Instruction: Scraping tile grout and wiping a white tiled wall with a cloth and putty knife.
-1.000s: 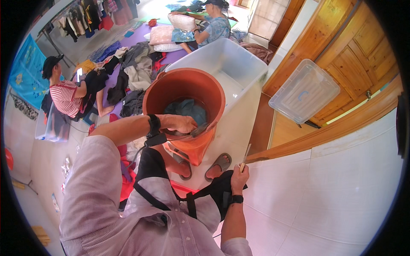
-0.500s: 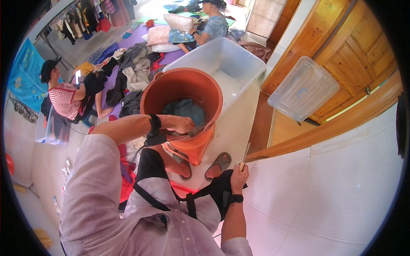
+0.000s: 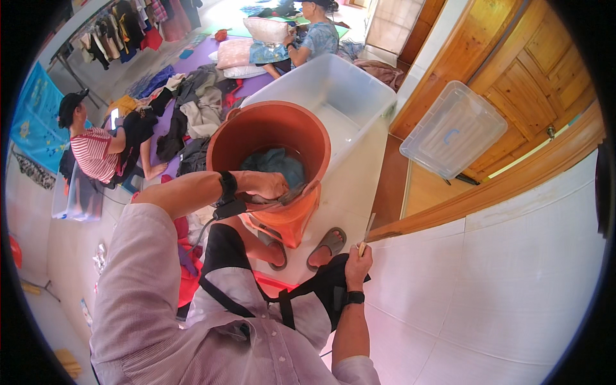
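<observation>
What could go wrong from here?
The red bucket seems perched on an orange support, so it might tip if the left hand, at its near rim, presses hard. The slim tool in the right hand points upward near wooden trim; a careless swing could scrape it.

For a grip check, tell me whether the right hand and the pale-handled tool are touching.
Touching. The head view shows the right hand closed around the pale-handled tool, which sticks out beyond the grip.
</observation>
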{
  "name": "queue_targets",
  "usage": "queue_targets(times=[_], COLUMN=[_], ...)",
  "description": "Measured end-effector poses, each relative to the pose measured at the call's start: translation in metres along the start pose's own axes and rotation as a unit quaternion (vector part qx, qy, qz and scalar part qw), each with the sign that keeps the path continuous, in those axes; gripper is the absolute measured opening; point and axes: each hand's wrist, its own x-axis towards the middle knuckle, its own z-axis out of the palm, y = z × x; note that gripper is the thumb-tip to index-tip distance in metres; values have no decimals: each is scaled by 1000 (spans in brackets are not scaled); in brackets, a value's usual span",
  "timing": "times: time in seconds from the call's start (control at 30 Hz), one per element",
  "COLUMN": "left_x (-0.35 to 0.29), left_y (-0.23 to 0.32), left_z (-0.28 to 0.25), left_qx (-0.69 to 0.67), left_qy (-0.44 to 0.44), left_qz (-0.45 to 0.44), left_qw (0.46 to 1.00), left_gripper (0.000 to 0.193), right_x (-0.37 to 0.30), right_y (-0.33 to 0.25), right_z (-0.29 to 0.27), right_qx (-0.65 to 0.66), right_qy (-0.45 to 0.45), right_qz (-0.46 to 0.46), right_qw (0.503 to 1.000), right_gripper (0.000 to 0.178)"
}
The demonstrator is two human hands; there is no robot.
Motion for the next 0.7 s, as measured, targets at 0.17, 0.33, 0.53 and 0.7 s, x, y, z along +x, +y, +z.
queue_targets(times=[0.17,0.33,0.53,0.7], left_x=[-5,1,-3,-17], left_y=[15,-7,-13,2], left_z=[-6,-16,-26,-31], left_qx=[13,137,319,102], left_qy=[1,21,63,90], left_qz=[-12,142,219,57], left_qw=[1000,980,920,989], left_gripper=[29,22,13,15], right_x=[1,0,-2,-2], right_y=[1,-1,5,4], right_z=[-3,-1,-1,-2], right_qx=[-5,-4,7,10], right_qy=[1,2,5,-5], right_qz=[1,0,-8,-1], right_qw=[1000,1000,1000,1000], right_gripper=[25,24,22,22])
